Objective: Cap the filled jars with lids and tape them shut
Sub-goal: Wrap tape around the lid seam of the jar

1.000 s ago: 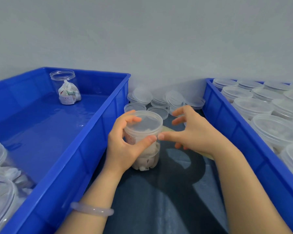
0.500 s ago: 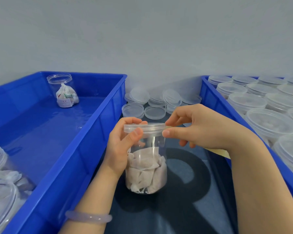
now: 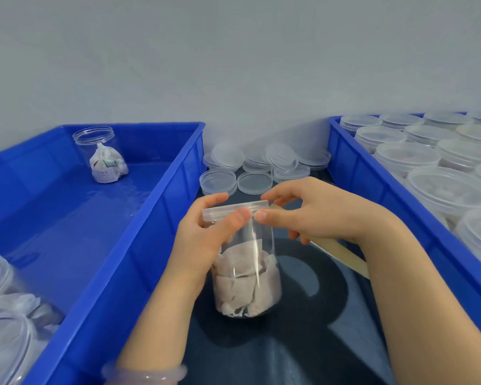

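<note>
Thumbs have closed toward each other along the lid's near rim since 0.5 s ago; the jar has hardly shifted.

Left hand (image 3: 203,240): fingers curled round the neck of the clear cylindrical plastic jar (image 3: 247,279), thumb pressed on the clear round plastic lid (image 3: 233,211).

Right hand (image 3: 325,215): forefinger over the top of the lid, thumb on its rim, pinching its right end; other fingers curled.

Beige tape strip (image 3: 342,252) runs from under the right palm; cannot tell if it is gripped.

Jar holds pale sachets and sits over the dark mat (image 3: 303,329), between the left blue plastic bin (image 3: 139,245) and the right blue plastic bin (image 3: 372,184). Loose clear lids (image 3: 253,182) lie beyond.
</note>
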`<state>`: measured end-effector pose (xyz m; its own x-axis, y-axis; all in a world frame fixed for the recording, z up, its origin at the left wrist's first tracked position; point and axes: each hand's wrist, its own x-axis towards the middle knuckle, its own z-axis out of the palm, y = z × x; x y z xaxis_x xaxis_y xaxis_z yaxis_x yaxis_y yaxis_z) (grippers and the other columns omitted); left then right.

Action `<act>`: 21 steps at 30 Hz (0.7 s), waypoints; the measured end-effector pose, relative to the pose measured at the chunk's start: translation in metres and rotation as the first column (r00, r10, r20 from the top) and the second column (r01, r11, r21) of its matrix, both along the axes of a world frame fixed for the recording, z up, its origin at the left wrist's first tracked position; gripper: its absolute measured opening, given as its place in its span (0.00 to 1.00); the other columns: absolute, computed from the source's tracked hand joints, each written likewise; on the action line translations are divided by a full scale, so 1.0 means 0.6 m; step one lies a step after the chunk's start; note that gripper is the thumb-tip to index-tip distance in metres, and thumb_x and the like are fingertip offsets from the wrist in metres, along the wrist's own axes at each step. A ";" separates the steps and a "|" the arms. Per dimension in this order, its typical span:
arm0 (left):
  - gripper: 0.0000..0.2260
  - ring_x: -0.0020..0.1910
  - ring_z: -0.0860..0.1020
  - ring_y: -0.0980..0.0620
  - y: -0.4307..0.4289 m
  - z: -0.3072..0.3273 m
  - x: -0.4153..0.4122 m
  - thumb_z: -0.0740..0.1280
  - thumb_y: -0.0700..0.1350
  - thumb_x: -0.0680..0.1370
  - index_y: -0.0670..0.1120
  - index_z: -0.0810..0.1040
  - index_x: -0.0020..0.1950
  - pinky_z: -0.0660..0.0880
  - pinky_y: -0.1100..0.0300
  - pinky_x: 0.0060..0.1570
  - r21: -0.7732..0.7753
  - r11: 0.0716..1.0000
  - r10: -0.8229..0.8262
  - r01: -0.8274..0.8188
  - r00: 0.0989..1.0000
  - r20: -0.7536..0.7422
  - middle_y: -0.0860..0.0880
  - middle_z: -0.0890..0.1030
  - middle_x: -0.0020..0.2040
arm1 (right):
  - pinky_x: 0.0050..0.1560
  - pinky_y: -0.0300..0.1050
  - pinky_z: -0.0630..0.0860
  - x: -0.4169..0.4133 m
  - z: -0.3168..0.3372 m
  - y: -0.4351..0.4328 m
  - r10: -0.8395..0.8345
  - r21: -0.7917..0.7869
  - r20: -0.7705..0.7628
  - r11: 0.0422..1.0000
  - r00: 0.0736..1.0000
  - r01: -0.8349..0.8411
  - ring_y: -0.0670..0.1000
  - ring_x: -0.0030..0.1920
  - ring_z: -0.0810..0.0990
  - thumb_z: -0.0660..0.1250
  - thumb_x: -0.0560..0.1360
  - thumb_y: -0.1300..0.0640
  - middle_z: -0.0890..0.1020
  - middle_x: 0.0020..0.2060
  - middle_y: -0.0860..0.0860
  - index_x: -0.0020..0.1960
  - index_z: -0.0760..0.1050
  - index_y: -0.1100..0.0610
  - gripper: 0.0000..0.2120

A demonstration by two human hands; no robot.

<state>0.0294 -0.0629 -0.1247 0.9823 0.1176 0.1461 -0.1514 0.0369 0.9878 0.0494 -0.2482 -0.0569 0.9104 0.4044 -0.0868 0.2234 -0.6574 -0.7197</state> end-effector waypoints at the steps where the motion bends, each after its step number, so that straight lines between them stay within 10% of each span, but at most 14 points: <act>1: 0.32 0.47 0.83 0.55 0.001 0.001 0.000 0.75 0.62 0.53 0.55 0.78 0.55 0.79 0.57 0.46 -0.010 1.000 0.020 -0.019 1.000 0.012 0.55 0.84 0.47 | 0.33 0.34 0.78 -0.001 0.000 -0.003 0.014 0.031 -0.043 0.999 0.999 -0.012 0.44 0.33 0.82 0.71 0.64 0.38 0.76 0.55 0.42 0.66 0.71 0.44 0.32; 5: 0.33 0.48 0.83 0.52 0.003 -0.001 0.003 0.76 0.59 0.52 0.53 0.78 0.56 0.78 0.47 0.54 -0.099 0.990 0.099 -0.098 0.995 0.004 0.52 0.85 0.47 | 0.36 0.37 0.78 -0.005 -0.004 -0.013 0.069 0.135 -0.251 0.990 0.965 -0.036 0.49 0.37 0.85 0.78 0.61 0.49 0.72 0.60 0.48 0.74 0.59 0.45 0.46; 9: 0.33 0.50 0.82 0.52 0.003 -0.004 0.004 0.75 0.61 0.54 0.52 0.77 0.57 0.79 0.51 0.51 -0.090 0.990 0.108 -0.110 0.994 -0.019 0.52 0.84 0.49 | 0.35 0.43 0.81 -0.007 0.005 -0.010 -0.045 0.026 -0.252 0.998 0.967 0.053 0.50 0.35 0.85 0.73 0.52 0.33 0.80 0.45 0.49 0.73 0.58 0.43 0.53; 13: 0.34 0.44 0.82 0.62 -0.003 0.000 0.001 0.80 0.55 0.55 0.49 0.77 0.58 0.76 0.70 0.34 -0.123 0.987 0.110 -0.108 0.994 0.010 0.53 0.83 0.47 | 0.34 0.38 0.77 -0.010 0.010 -0.016 0.000 0.035 -0.123 0.999 0.992 0.005 0.43 0.29 0.79 0.67 0.62 0.32 0.85 0.37 0.47 0.64 0.72 0.43 0.34; 21: 0.38 0.45 0.84 0.55 0.000 0.002 0.002 0.82 0.51 0.52 0.46 0.75 0.60 0.80 0.61 0.38 -0.172 0.983 0.070 -0.064 0.997 0.031 0.57 0.85 0.40 | 0.31 0.35 0.72 -0.011 0.020 -0.024 -0.075 -0.072 -0.039 0.995 0.996 0.072 0.43 0.27 0.73 0.66 0.69 0.36 0.84 0.34 0.44 0.54 0.80 0.41 0.17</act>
